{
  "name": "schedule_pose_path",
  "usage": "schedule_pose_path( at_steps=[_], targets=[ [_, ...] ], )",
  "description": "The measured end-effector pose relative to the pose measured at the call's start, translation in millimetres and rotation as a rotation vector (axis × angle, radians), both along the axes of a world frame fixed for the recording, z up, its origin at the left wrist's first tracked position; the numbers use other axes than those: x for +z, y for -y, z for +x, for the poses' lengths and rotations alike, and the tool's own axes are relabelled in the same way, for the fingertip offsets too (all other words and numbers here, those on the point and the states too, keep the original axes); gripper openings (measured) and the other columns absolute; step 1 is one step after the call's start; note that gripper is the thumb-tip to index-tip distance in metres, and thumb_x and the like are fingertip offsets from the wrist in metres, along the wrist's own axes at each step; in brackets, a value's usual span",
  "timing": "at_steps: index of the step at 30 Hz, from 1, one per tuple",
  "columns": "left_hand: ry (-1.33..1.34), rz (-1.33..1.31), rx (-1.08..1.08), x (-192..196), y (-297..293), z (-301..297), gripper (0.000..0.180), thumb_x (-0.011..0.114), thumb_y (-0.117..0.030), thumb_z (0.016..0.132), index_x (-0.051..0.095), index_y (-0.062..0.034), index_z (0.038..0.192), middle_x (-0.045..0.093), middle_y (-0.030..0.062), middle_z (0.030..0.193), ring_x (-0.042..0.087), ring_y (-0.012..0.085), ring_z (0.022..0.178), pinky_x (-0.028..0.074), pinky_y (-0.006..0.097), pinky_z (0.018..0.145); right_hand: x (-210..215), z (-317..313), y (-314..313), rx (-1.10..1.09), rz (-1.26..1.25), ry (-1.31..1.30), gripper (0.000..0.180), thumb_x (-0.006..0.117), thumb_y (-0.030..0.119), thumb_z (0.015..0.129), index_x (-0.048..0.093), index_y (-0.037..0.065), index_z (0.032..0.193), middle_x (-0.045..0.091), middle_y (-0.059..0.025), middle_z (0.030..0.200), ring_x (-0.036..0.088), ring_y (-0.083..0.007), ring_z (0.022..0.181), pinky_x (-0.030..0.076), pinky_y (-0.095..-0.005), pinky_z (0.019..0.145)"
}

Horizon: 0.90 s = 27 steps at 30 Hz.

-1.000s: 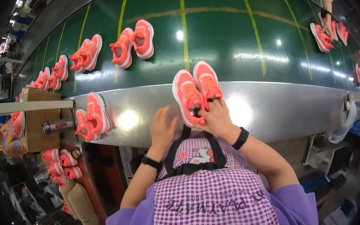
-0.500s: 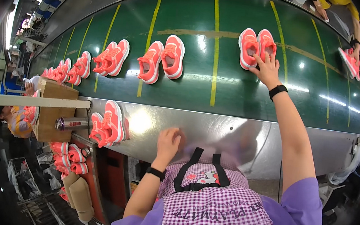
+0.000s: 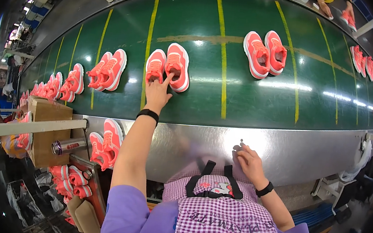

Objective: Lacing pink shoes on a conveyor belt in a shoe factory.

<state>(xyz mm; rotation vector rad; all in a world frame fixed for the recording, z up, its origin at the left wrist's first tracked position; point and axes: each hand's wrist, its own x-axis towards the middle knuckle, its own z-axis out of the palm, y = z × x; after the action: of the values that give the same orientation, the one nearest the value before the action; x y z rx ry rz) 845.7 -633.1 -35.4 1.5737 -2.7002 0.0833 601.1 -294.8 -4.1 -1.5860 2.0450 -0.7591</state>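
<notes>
Sneakers [image 3: 168, 66] on belt [image 3: 251, 100], touching left hand [image 3: 157, 95]

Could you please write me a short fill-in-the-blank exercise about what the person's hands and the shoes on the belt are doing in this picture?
1. The left hand touches a pair of coral shoes lying on the ____ conveyor belt.
2. The right hand rests on the ____ metal ledge below the belt.
3. Each wrist wears a ____ band.
4. The lines painted across the belt are ____.

Missing words: green; shiny; black; yellow
</notes>
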Motion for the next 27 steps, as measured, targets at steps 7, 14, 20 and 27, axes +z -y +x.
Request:
schedule_pose_path(
  at_steps=[7, 14, 20, 27],
  targets=[
    [-0.266, 0.426, -0.003, 23, -49, -39, 0.046, 0.068, -0.052, 0.074, 0.066, -0.0167, 0.103, 0.065, 0.0146, 0.095, 0.065, 0.0297, 0.087, 0.052, 0.042, 0.069, 13, 29, 26, 0.077, -0.151, 0.048, 0.018, 0.063, 0.008, 0.083, 0.062, 0.005, 0.101, 0.064, -0.0118, 0.098, 0.059, -0.0326, 0.088, 0.048, -0.0398, 0.080],
    [-0.413, 0.320, -0.214, 31, -223, -28, 0.036, 0.076, -0.034, 0.069, 0.066, -0.0155, 0.099, 0.060, 0.0141, 0.087, 0.062, 0.0306, 0.083, 0.050, 0.044, 0.067, 2, 27, 50, 0.028, -0.142, 0.131, 0.067, 0.068, 0.021, 0.082, 0.036, -0.003, 0.136, 0.045, -0.0272, 0.130, 0.044, -0.0404, 0.121, 0.038, -0.0412, 0.101],
    [-0.457, 0.411, -0.296, 33, -264, -31, 0.041, 0.072, -0.025, 0.076, 0.062, -0.0139, 0.114, 0.059, 0.0096, 0.083, 0.061, 0.0290, 0.071, 0.049, 0.038, 0.061, -34, 23, 38, 0.063, -0.094, 0.131, 0.080, 0.065, 0.007, 0.077, 0.023, 0.004, 0.145, 0.029, -0.0340, 0.142, 0.042, -0.0488, 0.122, 0.042, -0.0436, 0.100],
    [-0.768, 0.017, -0.413, 43, -264, -55, 0.031, 0.071, -0.016, 0.075, 0.064, -0.0059, 0.103, 0.059, 0.0068, 0.081, 0.059, 0.0236, 0.076, 0.048, 0.035, 0.061, -38, 40, 23, -0.004, -0.094, 0.081, 0.068, 0.060, -0.002, 0.077, 0.030, 0.000, 0.138, 0.042, -0.0229, 0.133, 0.049, -0.0425, 0.117, 0.047, -0.0417, 0.093]
  ],
)
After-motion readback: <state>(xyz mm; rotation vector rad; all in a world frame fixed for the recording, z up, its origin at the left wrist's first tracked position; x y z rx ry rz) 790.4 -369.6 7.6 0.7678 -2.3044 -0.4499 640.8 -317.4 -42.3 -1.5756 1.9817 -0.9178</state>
